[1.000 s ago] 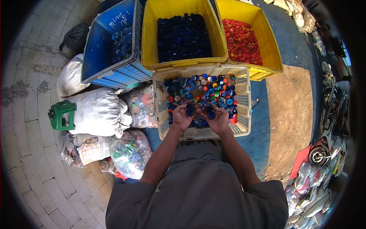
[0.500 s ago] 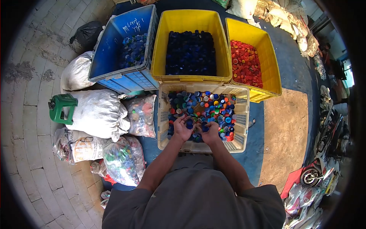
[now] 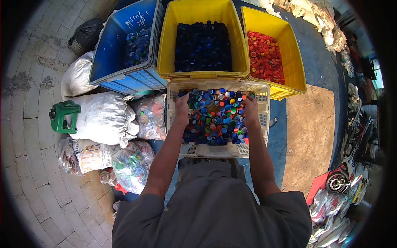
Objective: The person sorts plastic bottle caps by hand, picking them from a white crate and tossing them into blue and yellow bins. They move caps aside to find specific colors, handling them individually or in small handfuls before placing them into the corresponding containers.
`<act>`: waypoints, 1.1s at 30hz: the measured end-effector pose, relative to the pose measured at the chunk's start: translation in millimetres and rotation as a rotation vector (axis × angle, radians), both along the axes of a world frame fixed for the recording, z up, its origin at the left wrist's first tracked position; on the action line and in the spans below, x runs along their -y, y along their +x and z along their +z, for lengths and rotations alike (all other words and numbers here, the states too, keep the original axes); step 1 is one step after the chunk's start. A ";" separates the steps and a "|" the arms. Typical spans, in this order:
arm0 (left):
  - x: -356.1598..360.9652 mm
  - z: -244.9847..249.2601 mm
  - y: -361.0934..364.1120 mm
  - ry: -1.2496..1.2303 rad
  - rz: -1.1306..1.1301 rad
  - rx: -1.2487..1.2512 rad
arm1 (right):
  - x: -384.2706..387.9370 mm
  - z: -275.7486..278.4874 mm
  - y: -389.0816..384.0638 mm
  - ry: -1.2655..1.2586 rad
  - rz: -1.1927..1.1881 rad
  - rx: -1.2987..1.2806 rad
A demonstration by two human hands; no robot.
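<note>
In the head view a cream plastic crate holds many loose bottle caps in blue, red, orange, green and white. My left hand is at the crate's left side, over the edge of the cap pile. Opposite it, my right hand is at the right side of the pile. Both hands point away from me, and their fingers are partly hidden. Dark caps lie by the left fingertips and a green one by the right. Whether either hand grips a cap I cannot make out.
Behind the crate stand a blue bin with bluish caps, a yellow bin with dark blue caps, and another yellow bin with red caps. Sacks and a green plastic object are at left, a brown board at right.
My hands have parted from the middle of the crate, moving outward and farther from me to its two sides. Caps have shifted toward the middle. The dark blue caps in my hands no longer show clearly.
</note>
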State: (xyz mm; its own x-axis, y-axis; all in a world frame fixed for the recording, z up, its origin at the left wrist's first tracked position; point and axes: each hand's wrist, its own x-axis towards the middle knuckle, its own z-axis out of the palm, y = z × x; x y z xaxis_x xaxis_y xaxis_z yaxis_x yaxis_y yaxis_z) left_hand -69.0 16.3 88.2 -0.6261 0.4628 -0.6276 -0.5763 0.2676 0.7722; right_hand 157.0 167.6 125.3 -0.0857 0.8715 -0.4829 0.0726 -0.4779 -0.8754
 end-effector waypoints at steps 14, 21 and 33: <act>44.9 -94.9 91.8 -0.976 0.107 0.135 | 85.2 -141.4 36.5 -0.516 -0.256 0.648; 18.3 -132.2 81.6 -0.244 0.244 0.558 | 72.9 -104.3 -35.3 -0.650 -0.311 0.196; 21.0 -83.5 18.6 -0.607 -0.337 -0.734 | 2.3 -117.3 50.2 0.064 0.174 0.510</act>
